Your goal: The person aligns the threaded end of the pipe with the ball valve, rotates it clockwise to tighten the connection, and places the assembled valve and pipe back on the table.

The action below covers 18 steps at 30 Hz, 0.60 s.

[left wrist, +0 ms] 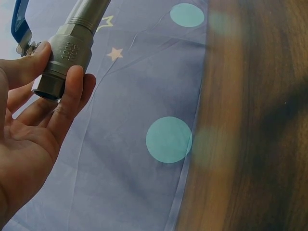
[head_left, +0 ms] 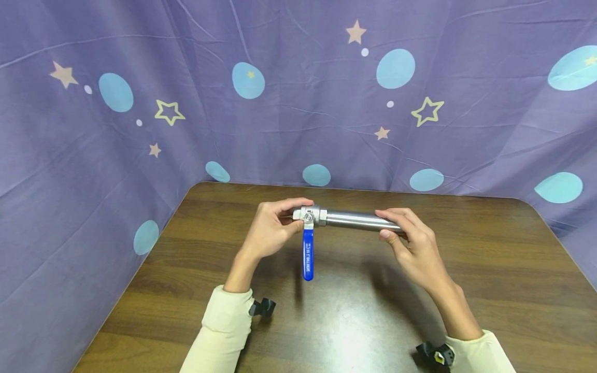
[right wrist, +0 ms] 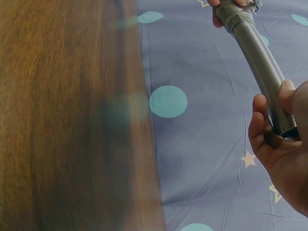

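Observation:
A steel ball valve with a blue lever handle is joined to a straight metal pipe. My left hand grips the valve body at its free end, thumb on one side and fingers on the other. In the left wrist view the valve's open hexagonal end shows between the fingers. My right hand holds the pipe near its far end, thumb and fingers on opposite sides. Pipe and valve lie in one line, held above the table. The blue handle points toward me, across the pipe.
The brown wooden table lies beneath both hands. A purple curtain with stars and blue dots hangs along its back and left edges. Black wrist straps sit at both sleeve cuffs.

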Motion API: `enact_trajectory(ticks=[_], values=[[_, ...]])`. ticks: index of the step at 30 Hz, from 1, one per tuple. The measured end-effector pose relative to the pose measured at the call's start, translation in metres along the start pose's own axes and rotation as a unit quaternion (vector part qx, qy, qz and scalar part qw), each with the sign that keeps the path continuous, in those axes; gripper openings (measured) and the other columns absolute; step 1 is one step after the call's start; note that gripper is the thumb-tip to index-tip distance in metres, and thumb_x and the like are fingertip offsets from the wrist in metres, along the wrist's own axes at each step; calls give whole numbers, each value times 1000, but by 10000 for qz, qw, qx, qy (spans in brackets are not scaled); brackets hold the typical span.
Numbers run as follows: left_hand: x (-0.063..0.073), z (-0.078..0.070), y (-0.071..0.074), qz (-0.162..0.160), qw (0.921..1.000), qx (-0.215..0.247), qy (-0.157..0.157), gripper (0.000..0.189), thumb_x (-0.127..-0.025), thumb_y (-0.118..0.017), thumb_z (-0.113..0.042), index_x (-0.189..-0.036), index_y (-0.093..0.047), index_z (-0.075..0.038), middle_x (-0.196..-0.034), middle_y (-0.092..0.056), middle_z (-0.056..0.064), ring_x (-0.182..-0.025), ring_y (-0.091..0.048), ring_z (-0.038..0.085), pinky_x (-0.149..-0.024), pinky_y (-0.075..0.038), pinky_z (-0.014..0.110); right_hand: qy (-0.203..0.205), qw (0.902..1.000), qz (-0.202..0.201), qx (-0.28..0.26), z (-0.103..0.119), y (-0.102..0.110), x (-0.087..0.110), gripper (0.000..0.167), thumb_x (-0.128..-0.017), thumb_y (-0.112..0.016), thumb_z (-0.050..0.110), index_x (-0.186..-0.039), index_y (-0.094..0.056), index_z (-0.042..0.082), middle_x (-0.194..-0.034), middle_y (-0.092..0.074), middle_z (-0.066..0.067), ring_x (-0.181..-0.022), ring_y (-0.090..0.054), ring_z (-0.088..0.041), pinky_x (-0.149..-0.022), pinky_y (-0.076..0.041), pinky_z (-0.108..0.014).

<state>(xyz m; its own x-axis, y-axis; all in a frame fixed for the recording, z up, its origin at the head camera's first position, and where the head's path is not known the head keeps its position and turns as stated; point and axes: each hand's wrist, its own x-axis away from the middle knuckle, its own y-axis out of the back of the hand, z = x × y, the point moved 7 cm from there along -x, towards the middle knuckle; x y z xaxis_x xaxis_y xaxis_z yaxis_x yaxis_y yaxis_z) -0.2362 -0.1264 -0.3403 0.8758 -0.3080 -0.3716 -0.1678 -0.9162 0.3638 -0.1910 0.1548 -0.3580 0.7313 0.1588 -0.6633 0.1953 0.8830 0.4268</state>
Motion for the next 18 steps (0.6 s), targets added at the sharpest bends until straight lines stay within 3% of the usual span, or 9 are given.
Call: enact_trajectory(ticks=[6,12,18], values=[[0,0,0,-7,10000,-10,-35,47,-83,-75,16,-128,-76,1,-120,-79,22,-89,-76,22,-78,-66,26,-19,10000,44,28,0,0,0,45,-90,-75,-13,-133,-73,3,-120,-71,-11,-92,-66,4,-82,-56,-7],[0,0,0,-13,10000,34,-35,47,-83,-74,16,-127,-76,1,-120,-79,23,-88,-76,22,-78,-67,27,210,9997,-66,69,3,-1,0,55,-84,-81,-15,-135,-70,1,-131,-65,-16,-107,-61,-1,-85,-54,-6],[-1,0,0,-44,10000,55,-37,45,-84,-74,16,-127,-76,2,-119,-79,23,-89,-77,22,-79,-67,28,272,9994,38,-223,5,-4,1,63,-80,-81,-20,-138,-65,-1,-140,-54,-21,-96,-62,-7,-80,-58,-9]])
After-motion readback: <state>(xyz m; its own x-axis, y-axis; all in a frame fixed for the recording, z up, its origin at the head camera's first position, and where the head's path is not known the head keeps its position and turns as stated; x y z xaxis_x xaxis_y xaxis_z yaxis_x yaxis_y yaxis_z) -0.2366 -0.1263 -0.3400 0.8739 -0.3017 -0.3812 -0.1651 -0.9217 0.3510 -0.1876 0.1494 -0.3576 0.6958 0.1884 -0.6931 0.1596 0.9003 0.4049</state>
